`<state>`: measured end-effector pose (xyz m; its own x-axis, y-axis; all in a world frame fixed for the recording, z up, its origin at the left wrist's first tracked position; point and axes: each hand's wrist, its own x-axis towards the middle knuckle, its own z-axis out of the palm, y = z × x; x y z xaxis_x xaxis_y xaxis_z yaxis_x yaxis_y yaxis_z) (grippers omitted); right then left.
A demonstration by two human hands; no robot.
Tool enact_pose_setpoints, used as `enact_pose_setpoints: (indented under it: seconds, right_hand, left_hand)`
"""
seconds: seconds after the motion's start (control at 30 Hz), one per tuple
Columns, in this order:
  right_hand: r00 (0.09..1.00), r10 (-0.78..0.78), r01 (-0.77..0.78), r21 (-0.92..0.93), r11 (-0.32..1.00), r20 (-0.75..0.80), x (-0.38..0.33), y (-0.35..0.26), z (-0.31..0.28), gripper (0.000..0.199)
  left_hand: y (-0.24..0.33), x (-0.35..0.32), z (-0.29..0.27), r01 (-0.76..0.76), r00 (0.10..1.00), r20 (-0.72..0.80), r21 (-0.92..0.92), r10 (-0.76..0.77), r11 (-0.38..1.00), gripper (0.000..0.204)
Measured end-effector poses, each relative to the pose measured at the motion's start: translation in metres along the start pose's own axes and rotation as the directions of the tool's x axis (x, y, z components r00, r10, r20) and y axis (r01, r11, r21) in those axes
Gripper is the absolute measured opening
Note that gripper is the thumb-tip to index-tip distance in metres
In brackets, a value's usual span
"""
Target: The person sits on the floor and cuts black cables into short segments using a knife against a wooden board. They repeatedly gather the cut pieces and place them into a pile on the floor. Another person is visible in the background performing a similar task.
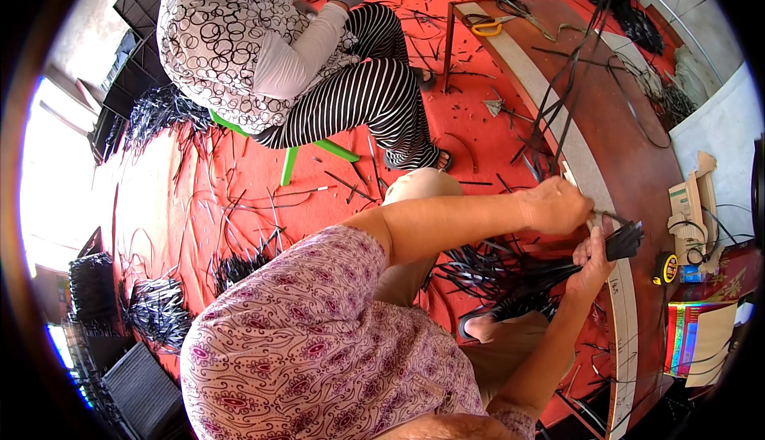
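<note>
My right hand is closed around a bundle of flat black strips over the edge of the brown table. The cut ends stick out past the fingers, and the long loose part hangs down toward my legs. Just beyond it my left hand is closed, its knuckles up. A thin dark strip runs from its fingertips toward the bundle; its grip is partly hidden by the fingers.
The brown table carries yellow-handled scissors, a yellow tape measure, torn cardboard and loose strips. Another person in grey gloves sits at left on a green stool. Black scraps litter the red floor.
</note>
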<state>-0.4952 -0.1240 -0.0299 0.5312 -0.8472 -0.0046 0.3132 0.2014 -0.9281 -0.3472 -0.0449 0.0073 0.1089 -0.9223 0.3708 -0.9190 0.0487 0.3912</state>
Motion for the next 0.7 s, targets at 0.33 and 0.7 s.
enact_pose_setpoints:
  seconds: [0.33, 0.7]
  right_hand:
    - [1.0, 0.009, -0.01, -0.03, 0.999, -0.015, 0.004, 0.0, 0.005, 0.023]
    - [0.997, 0.055, -0.058, -0.061, 0.996, -0.052, -0.001, 0.012, 0.012, 0.015]
  left_hand:
    - [-0.023, -0.009, -0.067, 0.156, 0.828, -0.451, -0.383, -0.332, 0.91, 0.034]
    - [-0.058, -0.046, -0.136, 0.122, 0.525, -0.676, -0.542, -0.517, 0.832, 0.041]
